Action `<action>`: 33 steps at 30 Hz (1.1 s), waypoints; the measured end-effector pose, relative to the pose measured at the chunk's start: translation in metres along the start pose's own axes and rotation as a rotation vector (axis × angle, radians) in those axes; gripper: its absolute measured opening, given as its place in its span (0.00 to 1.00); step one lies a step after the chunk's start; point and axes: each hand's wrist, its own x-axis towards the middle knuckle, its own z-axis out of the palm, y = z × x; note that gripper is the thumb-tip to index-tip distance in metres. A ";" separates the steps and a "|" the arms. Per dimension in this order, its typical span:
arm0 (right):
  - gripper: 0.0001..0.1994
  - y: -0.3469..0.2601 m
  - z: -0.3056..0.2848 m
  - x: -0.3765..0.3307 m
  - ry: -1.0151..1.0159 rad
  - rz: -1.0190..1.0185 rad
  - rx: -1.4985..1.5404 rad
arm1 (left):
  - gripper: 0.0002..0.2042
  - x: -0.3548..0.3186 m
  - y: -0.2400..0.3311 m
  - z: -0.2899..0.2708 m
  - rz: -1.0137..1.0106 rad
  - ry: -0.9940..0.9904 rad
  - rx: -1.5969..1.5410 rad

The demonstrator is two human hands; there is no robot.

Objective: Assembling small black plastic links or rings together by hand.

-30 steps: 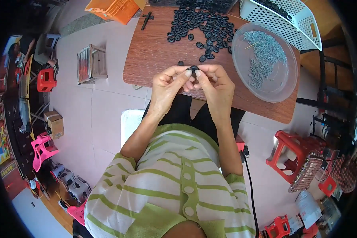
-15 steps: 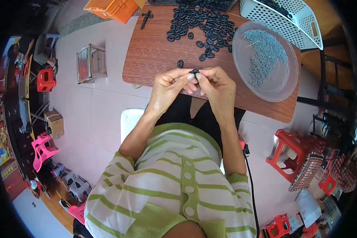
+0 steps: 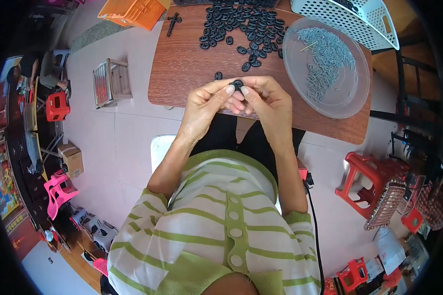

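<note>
Near the table's front edge, my left hand [image 3: 205,102] and my right hand [image 3: 268,102] meet. Between their thumbs and fingertips they pinch a small black oval piece with two holes [image 3: 237,84]. Its underside is hidden by my fingers. Just beyond my left fingertips a single black oval piece [image 3: 218,75] lies on the brown wooden table [image 3: 182,64]. Farther back, many similar black pieces [image 3: 253,37] are spread in a loose heap. A clear round plastic tub [image 3: 347,101] at the right holds a mass of small grey screws [image 3: 325,56].
A white perforated basket [image 3: 352,22] with black parts stands at the back right. Slim black parts [image 3: 171,24] lie at the table's far left, near an orange crate [image 3: 135,14]. A wooden stool [image 3: 110,83] is on the left floor, and a red stool [image 3: 362,184] on the right.
The black piece between my fingertips is turned so that its face with the holes shows more. My hands stay together in nearly the same place; the whole view has shifted slightly.
</note>
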 end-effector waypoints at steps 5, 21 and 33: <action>0.07 0.003 0.001 0.001 0.022 -0.004 -0.008 | 0.13 0.001 -0.003 0.000 -0.019 0.059 -0.054; 0.13 0.012 0.010 0.002 0.064 -0.204 -0.424 | 0.09 0.003 -0.009 -0.001 -0.041 0.196 -0.109; 0.12 0.013 0.009 0.005 0.058 -0.326 -0.554 | 0.10 0.001 -0.010 0.003 0.024 0.213 0.077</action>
